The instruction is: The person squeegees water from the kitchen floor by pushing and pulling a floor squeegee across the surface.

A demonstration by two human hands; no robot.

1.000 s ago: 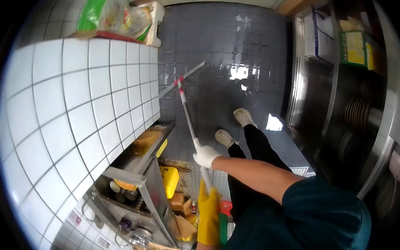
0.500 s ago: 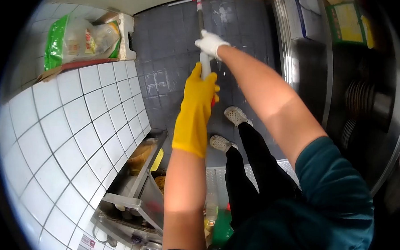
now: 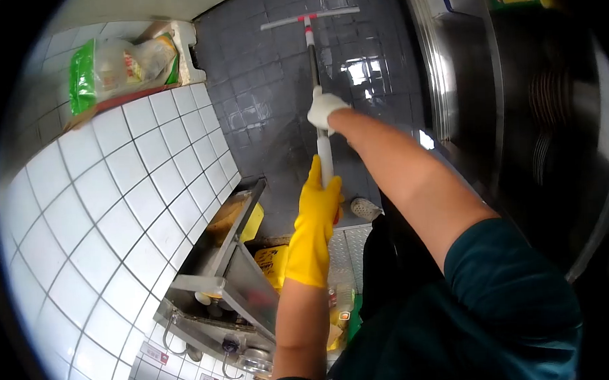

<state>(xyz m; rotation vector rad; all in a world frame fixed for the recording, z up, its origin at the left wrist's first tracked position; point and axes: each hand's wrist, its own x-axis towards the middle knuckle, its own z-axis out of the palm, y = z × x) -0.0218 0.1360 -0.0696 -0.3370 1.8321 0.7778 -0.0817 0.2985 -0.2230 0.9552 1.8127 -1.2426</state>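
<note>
A long-handled floor squeegee (image 3: 314, 62) stretches away from me across the wet dark-tiled floor (image 3: 259, 76), its wide pale blade with a red centre joint at the far end. My left hand (image 3: 314, 213), in a yellow rubber glove, is closed around the thick white grip at the near end. Further up the pole, my right hand (image 3: 327, 109) in a white glove is wrapped around the grey shaft. Part of the handle's red end is hidden by the yellow glove.
To the left is a white-tiled ledge (image 3: 147, 170) bearing a green-and-clear plastic bag (image 3: 119, 69). Below it stands a metal frame (image 3: 235, 227). Dark steel shelving with stacked plates (image 3: 548, 98) lines the right. One pale clog (image 3: 365, 208) shows near a textured metal plate.
The squeegee's blade has come nearer, away from the far wall edge. Both hands keep their hold and sit lower in view. The view has shifted, and only one clog shows now.
</note>
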